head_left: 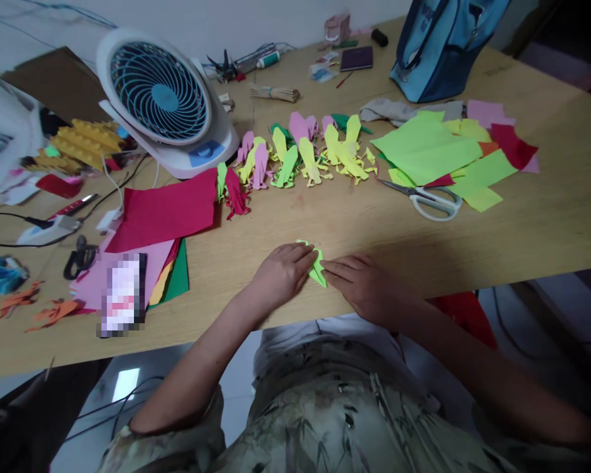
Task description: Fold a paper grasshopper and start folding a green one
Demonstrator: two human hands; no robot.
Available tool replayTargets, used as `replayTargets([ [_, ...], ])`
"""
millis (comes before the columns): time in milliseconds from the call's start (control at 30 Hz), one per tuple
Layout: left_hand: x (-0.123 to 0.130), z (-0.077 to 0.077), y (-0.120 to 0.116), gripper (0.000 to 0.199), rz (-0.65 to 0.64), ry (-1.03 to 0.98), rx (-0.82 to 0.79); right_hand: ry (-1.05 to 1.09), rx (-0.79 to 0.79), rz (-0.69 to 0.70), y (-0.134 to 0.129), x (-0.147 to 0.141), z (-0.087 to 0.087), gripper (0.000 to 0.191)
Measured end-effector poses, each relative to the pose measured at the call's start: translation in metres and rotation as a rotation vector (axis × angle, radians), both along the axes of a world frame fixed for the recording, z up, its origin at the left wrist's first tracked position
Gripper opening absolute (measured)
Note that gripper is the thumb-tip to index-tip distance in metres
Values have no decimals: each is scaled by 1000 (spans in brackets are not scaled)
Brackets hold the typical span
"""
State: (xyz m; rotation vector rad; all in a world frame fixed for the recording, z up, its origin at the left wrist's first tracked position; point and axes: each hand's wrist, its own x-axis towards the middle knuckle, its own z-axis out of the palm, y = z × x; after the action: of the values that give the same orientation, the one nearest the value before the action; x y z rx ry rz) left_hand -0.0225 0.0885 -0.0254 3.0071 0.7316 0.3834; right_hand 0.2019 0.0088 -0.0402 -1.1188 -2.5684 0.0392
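A small piece of folded lime-green paper [318, 272] lies on the table near its front edge, with a point toward me. My left hand [288, 266] is closed over its left side, the fingertips pressing it down. From the right, my right hand [357, 279] grips the paper's edge with its fingertips; the thumb is hidden. Beyond the hands, several folded paper figures [308, 161] in yellow, green, pink and red stand in a row. White-handled scissors [436, 202] rest to the right, their blades pointing left.
Lime-green sheets [428, 148] are piled at the right, near a blue bag [433, 49]. A white fan [165, 105] stands at the back left. Red paper [170, 210] and a phone [124, 295] lie left, with orange paper figures [54, 314] beyond. Wooden sticks [274, 94] sit behind.
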Motion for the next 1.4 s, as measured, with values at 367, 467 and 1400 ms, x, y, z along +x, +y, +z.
replayTargets([
  [367, 33, 21, -12, 28, 161, 400, -6, -32, -25, -57, -12, -9, -3, 40],
  [467, 35, 23, -16, 30, 169, 411, -3, -80, 3, -67, -16, -10, -4, 43],
  [1400, -18, -14, 16, 6, -19, -396, -449, 159, -16, -232, -12, -28, -4, 12],
])
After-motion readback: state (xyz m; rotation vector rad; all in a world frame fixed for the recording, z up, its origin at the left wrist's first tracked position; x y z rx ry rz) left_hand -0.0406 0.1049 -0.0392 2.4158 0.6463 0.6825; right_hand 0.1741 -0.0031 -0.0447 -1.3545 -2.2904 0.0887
